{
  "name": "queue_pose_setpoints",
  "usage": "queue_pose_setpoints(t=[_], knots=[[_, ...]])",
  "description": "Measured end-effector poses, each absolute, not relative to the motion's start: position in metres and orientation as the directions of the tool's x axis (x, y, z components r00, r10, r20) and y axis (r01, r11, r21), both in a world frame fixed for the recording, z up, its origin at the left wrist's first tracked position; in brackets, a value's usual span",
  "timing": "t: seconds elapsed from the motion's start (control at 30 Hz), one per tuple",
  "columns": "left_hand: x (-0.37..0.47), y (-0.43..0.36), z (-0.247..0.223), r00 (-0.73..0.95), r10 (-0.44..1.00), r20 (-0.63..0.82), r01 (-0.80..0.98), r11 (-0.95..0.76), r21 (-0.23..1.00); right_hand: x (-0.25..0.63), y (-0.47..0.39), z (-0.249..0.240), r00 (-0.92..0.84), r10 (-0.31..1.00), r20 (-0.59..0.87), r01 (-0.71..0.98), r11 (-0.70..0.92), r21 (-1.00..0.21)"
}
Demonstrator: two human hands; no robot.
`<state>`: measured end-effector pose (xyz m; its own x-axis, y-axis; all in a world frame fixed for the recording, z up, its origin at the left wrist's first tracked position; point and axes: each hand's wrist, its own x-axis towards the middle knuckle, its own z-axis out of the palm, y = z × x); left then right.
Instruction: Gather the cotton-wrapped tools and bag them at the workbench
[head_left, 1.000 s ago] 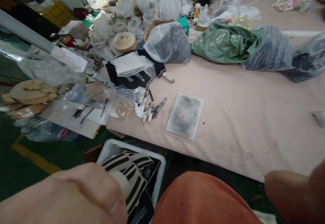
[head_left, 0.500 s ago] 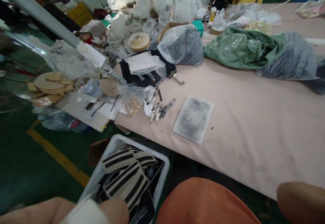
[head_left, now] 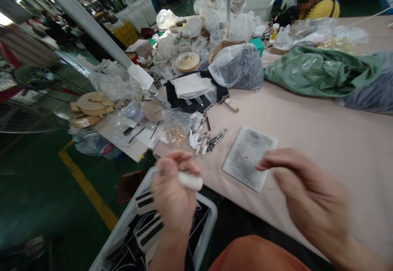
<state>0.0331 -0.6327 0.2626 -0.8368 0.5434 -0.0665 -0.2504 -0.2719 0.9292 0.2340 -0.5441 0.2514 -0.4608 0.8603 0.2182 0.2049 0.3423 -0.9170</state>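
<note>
My left hand (head_left: 173, 189) is closed around a white, round-ended cylinder (head_left: 190, 181). Motion blur hides whatever else is attached to it. This hand hangs over a white bin (head_left: 211, 211) of cream pieces with black stripes (head_left: 146, 203). My right hand (head_left: 310, 193), also blurred, hovers at the right side of a grey, speckled board (head_left: 242, 156), its fingers bent and nothing visible in them. Between the hands, farther back, lie white-handled tools (head_left: 202, 145) and metal punch-like rods (head_left: 216, 140) on the table's pinkish cover.
Clear bags and tape rolls (head_left: 187, 62) crowd the back left. A grey pole (head_left: 92, 29) slants across there. A lettered bag (head_left: 236, 66) and a green sack (head_left: 322, 70) stand along the back. A person in yellow (head_left: 327, 7) sits beyond. A fan (head_left: 33, 76) is far left.
Both hands have come up into view from the bottom edge, the left with the white cylinder. My view has tilted up and turned slightly left.
</note>
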Motion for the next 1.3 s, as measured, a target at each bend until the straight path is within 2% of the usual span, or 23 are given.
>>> queue_pose_setpoints(t=[0.07, 0.13, 0.2, 0.27, 0.33, 0.4, 0.47, 0.53, 0.6, 0.8, 0.97, 1.07, 1.2, 1.3], knots=[[0.048, -0.62, 0.211, -0.771, 0.567, -0.291, -0.42, -0.11, 0.901, 0.212, -0.548, 0.213, -0.609, 0.792, 0.034, 0.271, 0.248, -0.93], [0.069, -0.618, 0.157, -0.642, 0.612, -0.462, -0.509, 0.111, 0.853, 0.194, -0.554, 0.168, -0.729, 0.658, -0.191, 0.354, 0.124, -0.927], [0.088, -0.624, 0.115, -0.577, 0.634, -0.515, -0.512, 0.21, 0.833, 0.187, -0.557, 0.129, -0.77, 0.56, -0.306, 0.382, 0.02, -0.924], [0.097, -0.633, 0.09, -0.521, 0.682, -0.513, -0.489, 0.254, 0.834, 0.187, -0.555, 0.105, -0.804, 0.497, -0.326, 0.365, -0.02, -0.931], [0.089, -0.638, 0.078, -0.437, 0.744, -0.505, -0.461, 0.297, 0.836, 0.191, -0.549, 0.094, -0.836, 0.443, -0.325, 0.367, 0.01, -0.93], [0.065, -0.635, 0.07, -0.416, 0.766, -0.49, -0.305, 0.39, 0.869, 0.195, -0.542, 0.09, -0.815, 0.461, -0.35, 0.424, 0.063, -0.904], [0.029, -0.625, 0.058, -0.521, 0.729, -0.445, 0.041, 0.542, 0.839, 0.198, -0.536, 0.085, -0.745, 0.551, -0.375, 0.493, 0.076, -0.867], [-0.012, -0.613, 0.043, -0.655, 0.668, -0.353, 0.33, 0.674, 0.661, 0.2, -0.533, 0.078, -0.656, 0.638, -0.404, 0.546, 0.031, -0.837], [-0.046, -0.602, 0.025, -0.728, 0.617, -0.3, 0.413, 0.744, 0.526, 0.205, -0.532, 0.069, -0.584, 0.686, -0.434, 0.568, -0.037, -0.822], [-0.083, -0.592, -0.015, -0.736, 0.599, -0.314, 0.495, 0.794, 0.354, 0.222, -0.537, 0.056, -0.481, 0.721, -0.499, 0.592, -0.153, -0.791], [-0.085, -0.598, -0.014, -0.741, 0.585, -0.33, 0.509, 0.81, 0.292, 0.221, -0.537, 0.058, -0.463, 0.689, -0.558, 0.545, -0.275, -0.792], [-0.085, -0.609, 0.004, -0.724, 0.611, -0.321, 0.534, 0.79, 0.3, 0.211, -0.534, 0.063, -0.467, 0.693, -0.55, 0.501, -0.306, -0.81], [-0.077, -0.63, 0.037, -0.683, 0.681, -0.264, 0.589, 0.727, 0.353, 0.197, -0.528, 0.073, -0.494, 0.707, -0.505, 0.479, -0.263, -0.837], [-0.06, -0.642, 0.063, -0.569, 0.787, -0.239, 0.628, 0.603, 0.491, 0.187, -0.522, 0.081, -0.563, 0.742, -0.364, 0.405, -0.136, -0.904]])
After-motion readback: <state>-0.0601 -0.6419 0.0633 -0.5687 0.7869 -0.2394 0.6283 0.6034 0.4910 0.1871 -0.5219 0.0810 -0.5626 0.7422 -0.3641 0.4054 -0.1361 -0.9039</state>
